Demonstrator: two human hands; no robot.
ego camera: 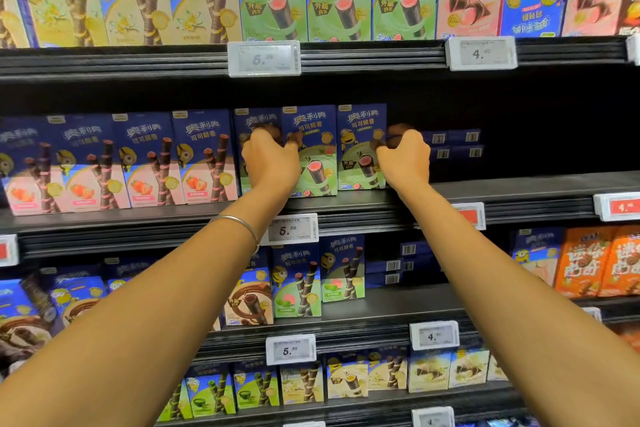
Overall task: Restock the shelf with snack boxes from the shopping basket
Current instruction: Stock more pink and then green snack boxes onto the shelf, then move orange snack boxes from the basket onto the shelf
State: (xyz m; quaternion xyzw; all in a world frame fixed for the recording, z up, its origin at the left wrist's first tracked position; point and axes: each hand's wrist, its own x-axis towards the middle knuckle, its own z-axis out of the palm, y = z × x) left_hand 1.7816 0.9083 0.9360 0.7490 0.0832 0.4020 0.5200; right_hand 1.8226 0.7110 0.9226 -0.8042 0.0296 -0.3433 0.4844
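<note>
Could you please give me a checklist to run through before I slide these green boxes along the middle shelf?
1. Grip of left hand on green boxes: ok.
2. Pinch of right hand at their right edge: ok.
3. Boxes upright, fronts outward: ok.
4. Bare space on middle shelf to their right: ok.
5. Reach to shopping basket: cannot tell, out of view.
6. Match with price tag below: cannot tell, small text blurred.
</note>
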